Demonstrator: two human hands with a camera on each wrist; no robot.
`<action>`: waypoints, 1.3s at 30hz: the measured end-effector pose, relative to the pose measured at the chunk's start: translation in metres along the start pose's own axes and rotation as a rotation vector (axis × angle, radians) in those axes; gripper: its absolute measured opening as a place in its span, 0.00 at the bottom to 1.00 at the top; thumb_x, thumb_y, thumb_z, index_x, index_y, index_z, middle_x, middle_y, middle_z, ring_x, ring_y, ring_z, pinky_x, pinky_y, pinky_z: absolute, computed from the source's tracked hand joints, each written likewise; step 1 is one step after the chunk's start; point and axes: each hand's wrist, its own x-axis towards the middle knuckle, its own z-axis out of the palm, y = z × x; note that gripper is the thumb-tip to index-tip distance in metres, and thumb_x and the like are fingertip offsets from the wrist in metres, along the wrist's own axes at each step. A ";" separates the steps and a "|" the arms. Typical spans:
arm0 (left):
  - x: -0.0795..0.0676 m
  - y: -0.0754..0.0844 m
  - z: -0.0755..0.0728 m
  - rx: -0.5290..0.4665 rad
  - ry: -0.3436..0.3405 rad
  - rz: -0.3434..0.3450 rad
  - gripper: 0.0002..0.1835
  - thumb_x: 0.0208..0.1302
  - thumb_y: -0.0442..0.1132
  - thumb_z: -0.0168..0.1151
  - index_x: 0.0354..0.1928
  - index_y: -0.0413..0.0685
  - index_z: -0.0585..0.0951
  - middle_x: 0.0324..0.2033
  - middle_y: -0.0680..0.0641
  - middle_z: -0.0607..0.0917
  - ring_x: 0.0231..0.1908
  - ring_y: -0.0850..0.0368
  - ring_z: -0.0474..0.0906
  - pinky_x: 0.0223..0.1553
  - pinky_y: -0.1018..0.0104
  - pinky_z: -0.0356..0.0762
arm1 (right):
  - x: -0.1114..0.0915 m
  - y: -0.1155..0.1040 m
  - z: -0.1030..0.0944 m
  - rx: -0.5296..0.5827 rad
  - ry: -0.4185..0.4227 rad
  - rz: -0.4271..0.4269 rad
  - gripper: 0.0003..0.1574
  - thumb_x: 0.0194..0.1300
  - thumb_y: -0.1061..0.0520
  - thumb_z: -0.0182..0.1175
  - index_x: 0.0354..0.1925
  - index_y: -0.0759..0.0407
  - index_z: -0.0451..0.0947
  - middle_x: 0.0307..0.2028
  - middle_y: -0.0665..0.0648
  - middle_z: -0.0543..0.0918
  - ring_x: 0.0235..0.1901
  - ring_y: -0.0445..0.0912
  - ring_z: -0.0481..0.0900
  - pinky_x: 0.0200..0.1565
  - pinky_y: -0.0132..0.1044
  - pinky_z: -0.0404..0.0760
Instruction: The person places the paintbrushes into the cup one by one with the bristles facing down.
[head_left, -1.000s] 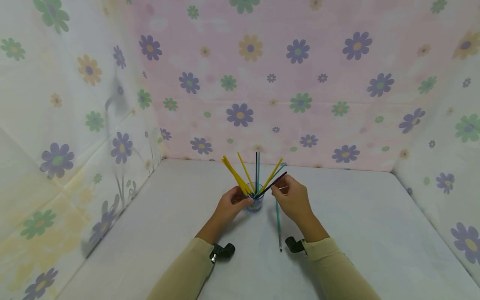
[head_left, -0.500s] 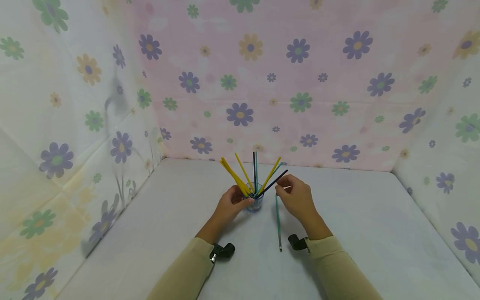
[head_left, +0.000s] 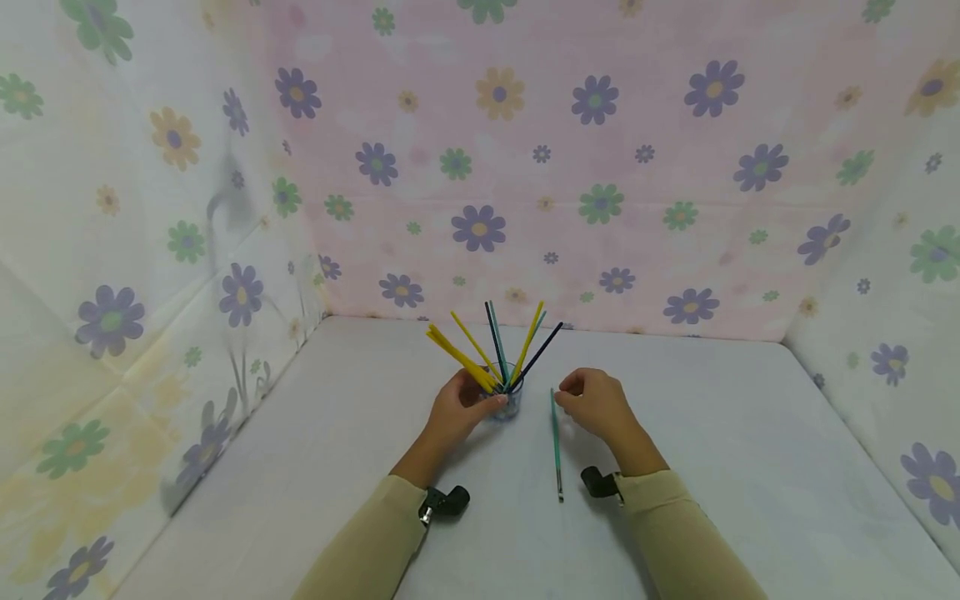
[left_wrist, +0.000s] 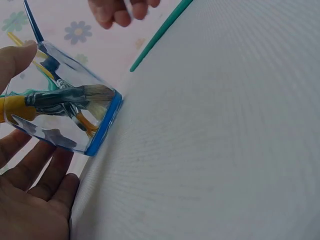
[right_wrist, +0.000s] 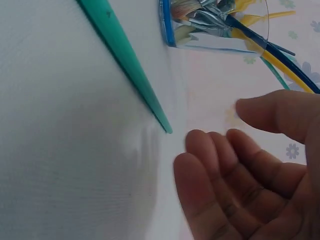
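Note:
My left hand [head_left: 461, 408] grips a clear cup [head_left: 513, 403] with a blue base, thumb on the near side and fingers behind. Several paintbrushes stand in it bristles down, their yellow, teal and dark blue handles [head_left: 542, 353] fanning out above the rim. Through the cup wall in the left wrist view, bristles [left_wrist: 98, 94] show near the base. To the right of the cup, a green paintbrush [head_left: 557, 446] lies on the table, handle tip pointing away. Over that tip hovers my right hand [head_left: 600, 404], fingers loosely bent and holding nothing; the right wrist view shows a gap between thumb and fingers.
A white cloth [head_left: 720, 467] covers the table. Flower-patterned cloth walls rise at the back [head_left: 420, 192], left [head_left: 150, 350] and right [head_left: 892, 283]. A small black camera [head_left: 597, 482] sticks out at each wrist.
My right hand has let go of a dark-handled paintbrush, which now leans in the cup, and has moved down and slightly right. The handles have shifted left; my left hand keeps its hold.

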 end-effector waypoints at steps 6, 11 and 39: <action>0.001 -0.001 0.000 -0.001 0.016 -0.002 0.35 0.55 0.60 0.78 0.63 0.60 0.77 0.55 0.54 0.84 0.62 0.55 0.79 0.71 0.52 0.72 | 0.002 0.006 0.007 -0.075 -0.090 0.071 0.22 0.65 0.45 0.71 0.47 0.59 0.80 0.32 0.55 0.85 0.29 0.46 0.82 0.31 0.36 0.79; 0.001 -0.001 0.000 -0.009 0.012 -0.001 0.36 0.54 0.60 0.79 0.63 0.60 0.77 0.55 0.53 0.84 0.62 0.55 0.80 0.72 0.52 0.71 | 0.001 0.008 0.016 -0.129 -0.129 0.101 0.25 0.59 0.44 0.76 0.44 0.58 0.79 0.31 0.56 0.83 0.27 0.46 0.81 0.29 0.35 0.78; 0.003 -0.002 -0.001 -0.003 -0.007 0.004 0.38 0.53 0.60 0.80 0.64 0.60 0.76 0.55 0.53 0.84 0.62 0.55 0.80 0.72 0.53 0.72 | 0.000 0.011 0.004 -0.113 -0.166 0.101 0.13 0.67 0.50 0.67 0.38 0.59 0.80 0.27 0.57 0.84 0.24 0.47 0.83 0.28 0.36 0.82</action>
